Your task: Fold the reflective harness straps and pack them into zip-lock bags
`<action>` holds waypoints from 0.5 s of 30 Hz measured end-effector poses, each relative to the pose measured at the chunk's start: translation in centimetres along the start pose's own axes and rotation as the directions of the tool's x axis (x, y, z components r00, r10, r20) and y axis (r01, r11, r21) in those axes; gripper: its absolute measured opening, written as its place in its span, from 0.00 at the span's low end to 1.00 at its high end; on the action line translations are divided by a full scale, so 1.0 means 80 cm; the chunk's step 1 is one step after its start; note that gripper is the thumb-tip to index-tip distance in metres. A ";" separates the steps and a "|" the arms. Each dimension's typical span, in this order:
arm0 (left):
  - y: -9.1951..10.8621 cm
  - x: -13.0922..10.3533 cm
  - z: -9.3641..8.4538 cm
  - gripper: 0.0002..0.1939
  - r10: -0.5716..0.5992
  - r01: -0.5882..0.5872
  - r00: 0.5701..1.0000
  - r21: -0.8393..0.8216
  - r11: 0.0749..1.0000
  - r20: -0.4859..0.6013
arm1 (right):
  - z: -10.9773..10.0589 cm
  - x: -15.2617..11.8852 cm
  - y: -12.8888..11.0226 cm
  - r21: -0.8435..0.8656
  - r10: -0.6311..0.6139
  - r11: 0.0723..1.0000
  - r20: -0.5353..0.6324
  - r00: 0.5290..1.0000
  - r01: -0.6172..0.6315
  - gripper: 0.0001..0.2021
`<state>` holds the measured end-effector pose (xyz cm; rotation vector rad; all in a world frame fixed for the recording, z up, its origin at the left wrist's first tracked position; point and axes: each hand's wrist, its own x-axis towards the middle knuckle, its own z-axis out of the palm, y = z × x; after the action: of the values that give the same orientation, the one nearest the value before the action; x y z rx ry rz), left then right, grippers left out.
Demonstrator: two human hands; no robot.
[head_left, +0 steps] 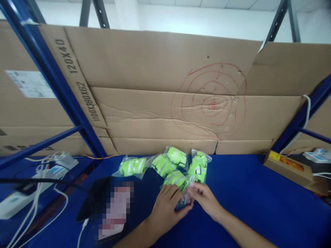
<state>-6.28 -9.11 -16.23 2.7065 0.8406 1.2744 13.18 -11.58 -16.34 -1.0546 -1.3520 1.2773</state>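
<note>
My left hand (168, 204) curls over a clear plastic bag with a folded neon yellow-green cloth in it, banded with silver reflective strips, perhaps a safety vest (175, 178). The fingertips of my right hand (205, 199) pinch the same bag at its right end, close to my left thumb. Both hands partly cover the bag's near end. Just behind it lie more bagged neon items: one at the left (134, 166), two touching in the middle (163, 165), and one at the right (198, 166).
The blue tabletop (240, 203) ends at a cardboard wall (150, 106) with red rings drawn on it. A pixelated phone-like object (116, 212) and a black item (95, 198) lie left. Power strips (33, 191) and cables crowd the far left; an open cardboard box (289, 172) stands right.
</note>
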 end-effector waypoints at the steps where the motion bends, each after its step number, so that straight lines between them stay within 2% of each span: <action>1: -0.001 0.001 0.000 0.09 -0.016 0.016 1.000 0.019 1.000 -0.004 | 0.000 -0.001 -0.002 -0.007 -0.017 1.000 0.011 1.000 0.017 0.27; 7: -0.001 0.000 -0.004 0.07 -0.026 0.025 1.000 -0.028 0.999 -0.009 | -0.002 -0.007 0.007 -0.049 -0.030 0.998 0.047 0.998 0.032 0.25; 10: -0.005 -0.005 -0.002 0.07 0.040 -0.042 0.998 -0.032 0.999 -0.046 | 0.000 -0.009 0.020 -0.065 -0.018 0.998 0.030 0.999 0.020 0.23; 12: -0.009 -0.009 0.001 0.07 0.111 -0.111 0.992 -0.003 0.994 -0.054 | 0.002 -0.010 0.030 -0.092 -0.031 0.995 -0.001 1.000 0.031 0.22; 15: -0.019 -0.017 0.007 0.11 0.159 -0.157 0.987 0.129 0.979 -0.007 | 0.004 -0.010 0.047 -0.215 -0.123 0.970 -0.044 0.991 0.110 0.19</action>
<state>-7.30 -8.40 -17.95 2.9197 0.7470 1.3177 12.91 -12.12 -20.14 -1.1307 -1.5083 1.0250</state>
